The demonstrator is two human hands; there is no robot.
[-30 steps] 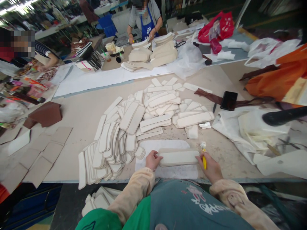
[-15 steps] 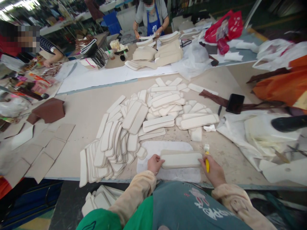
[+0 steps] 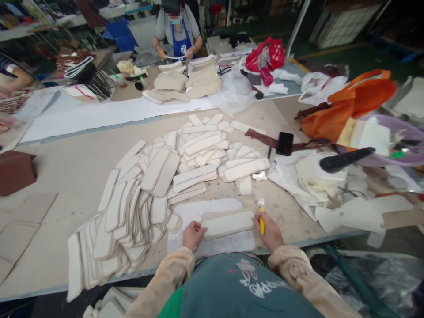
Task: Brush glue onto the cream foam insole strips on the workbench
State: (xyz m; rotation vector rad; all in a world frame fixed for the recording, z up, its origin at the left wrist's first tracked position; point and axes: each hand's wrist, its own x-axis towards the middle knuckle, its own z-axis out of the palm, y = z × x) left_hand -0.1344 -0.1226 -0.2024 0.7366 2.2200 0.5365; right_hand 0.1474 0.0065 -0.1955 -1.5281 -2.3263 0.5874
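Observation:
In front of me a long cream panel (image 3: 228,224) with rounded corners lies on similar panels over a white sheet (image 3: 215,246). My left hand (image 3: 193,236) is closed, pinching the panel's left end between thumb and fingers. At the opposite end, my right hand (image 3: 270,233) is closed round a small brush (image 3: 262,223) with a yellow handle and a whitish head pointing away from me. The thumb and fingertips of that hand also touch the panel's right end. How many pieces lie under the top panel is hard to see.
Heaped cream panels (image 3: 159,176) spread left and beyond the sheet. A phone (image 3: 285,143), brown strap (image 3: 265,138) and black-handled tool (image 3: 346,160) lie to the right, near an orange bag (image 3: 351,106). Across the table a person (image 3: 179,35) handles a pale piece.
My view has swung right, so the scene shifts left and more of the right side shows. Both hands keep their places at the panel's ends, the brush still in the right.

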